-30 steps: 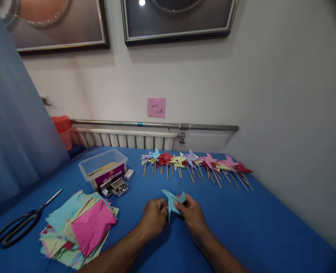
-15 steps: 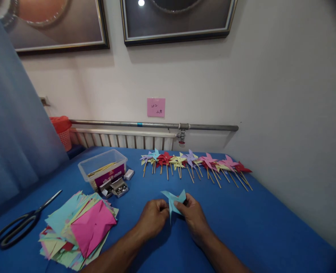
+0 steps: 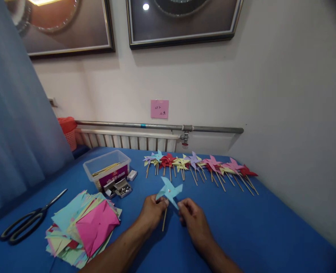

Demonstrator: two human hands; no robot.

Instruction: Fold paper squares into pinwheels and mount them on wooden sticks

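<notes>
Left fingers: thumb and forefinger of the left hand [image 3: 153,211] pinch a stick [image 3: 164,221] just under the blades; its lower end shows below the fingers.
Right fingers: thumb and forefinger of the right hand [image 3: 194,218] are close together at a blade tip; I cannot tell whether they pinch it or only touch it.
Blue pinwheel [image 3: 169,190]: between the two hands and slightly above the fingertips, blades facing the camera, a small shiny pin at its centre.
Paper pile [image 3: 82,229]: left of the left forearm, loose coloured sheets, a bright pink one on top.
Pin boxes [image 3: 126,193]: two small open cartons beyond the paper.
Clear tub [image 3: 116,175]: just behind the cartons, with sticks inside.
Scissors [image 3: 39,213]: far left, blades pointing away.
Finished pinwheels [image 3: 194,160]: a many-coloured row along the back of the blue table [image 3: 256,235].
Wall: a pink note [image 3: 160,109] above a pipe [image 3: 159,126].
</notes>
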